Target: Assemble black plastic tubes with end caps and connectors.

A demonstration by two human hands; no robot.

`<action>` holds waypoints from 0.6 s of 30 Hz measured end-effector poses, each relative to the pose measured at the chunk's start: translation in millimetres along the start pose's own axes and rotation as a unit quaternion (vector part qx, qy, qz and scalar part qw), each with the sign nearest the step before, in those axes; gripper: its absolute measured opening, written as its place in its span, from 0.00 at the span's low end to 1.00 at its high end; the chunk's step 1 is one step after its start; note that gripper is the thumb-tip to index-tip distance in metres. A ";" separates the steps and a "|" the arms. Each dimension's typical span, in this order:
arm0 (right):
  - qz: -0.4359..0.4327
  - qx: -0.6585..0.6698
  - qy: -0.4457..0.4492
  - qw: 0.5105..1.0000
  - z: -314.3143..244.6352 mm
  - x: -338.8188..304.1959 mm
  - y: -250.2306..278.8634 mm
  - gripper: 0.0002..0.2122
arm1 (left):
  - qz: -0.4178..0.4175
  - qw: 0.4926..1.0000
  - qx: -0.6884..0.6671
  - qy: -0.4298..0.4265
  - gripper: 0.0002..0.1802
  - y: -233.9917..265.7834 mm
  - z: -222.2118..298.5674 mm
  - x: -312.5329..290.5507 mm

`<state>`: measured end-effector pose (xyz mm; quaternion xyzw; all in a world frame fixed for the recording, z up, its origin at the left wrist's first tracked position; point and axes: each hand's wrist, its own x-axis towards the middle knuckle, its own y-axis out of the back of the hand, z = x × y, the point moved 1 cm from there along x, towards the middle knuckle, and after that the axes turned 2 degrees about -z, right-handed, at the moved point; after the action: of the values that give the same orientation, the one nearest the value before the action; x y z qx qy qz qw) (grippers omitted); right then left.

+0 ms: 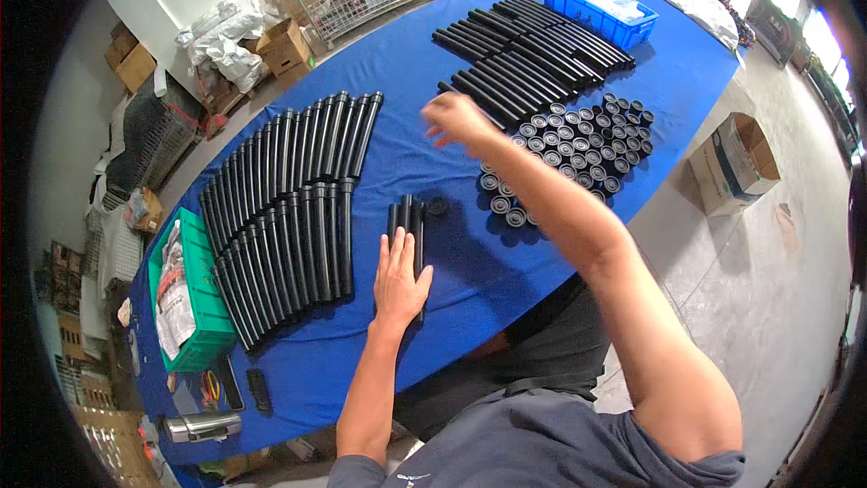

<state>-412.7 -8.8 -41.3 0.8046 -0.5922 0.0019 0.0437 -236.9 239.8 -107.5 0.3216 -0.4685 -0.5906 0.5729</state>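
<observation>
My left hand point(399, 282) lies flat, fingers stretched out, on a few black tubes point(406, 210) that rest side by side on the blue cloth. Beside their far ends is a single round black cap point(437, 205). Raised over the cloth, my right hand point(458, 120) is smeared by motion, so its fingers and anything in them are unclear. Near it lie a cluster of round black caps point(578, 147) and stacked plain black tubes point(519, 68). On the left, two fanned rows of black tubes point(302, 244) have wider far ends.
At the far end stands a blue crate point(591, 14) with white plastic in it. A green crate point(203, 334) sits at the left edge, near scissors point(210, 386) and a silver flask point(203, 427). A cardboard box point(733, 165) stands on the floor at right.
</observation>
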 end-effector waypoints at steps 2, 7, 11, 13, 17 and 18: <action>0.086 0.212 -0.060 0.972 8.8 5.5 76.3 0.14 | -0.002 1.000 0.003 -0.001 0.39 -4.5 12.8 11.1; 0.334 0.312 -0.076 0.886 42.2 3.2 237.7 0.24 | -0.016 1.000 0.025 0.001 0.38 -2.8 32.9 18.0; 0.388 0.353 -0.103 0.845 64.1 1.4 306.5 0.30 | -0.005 0.999 0.048 -0.004 0.36 -5.4 38.0 17.3; 0.363 0.391 -0.106 0.839 70.3 1.1 318.0 0.35 | 0.004 0.998 0.058 -0.009 0.35 -6.4 39.0 16.9; 0.332 0.446 -0.122 0.822 76.9 8.1 321.2 0.39 | -0.009 0.998 0.055 0.003 0.34 -4.0 41.5 17.8; 0.329 0.443 -0.123 0.825 77.1 9.4 318.0 0.39 | -0.009 0.999 0.054 0.001 0.34 -3.8 41.1 17.3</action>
<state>-716.8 -117.0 -96.0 0.4883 -0.7578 0.1798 -0.3936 -278.4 230.1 -93.8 0.3567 -0.4960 -0.5692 0.5502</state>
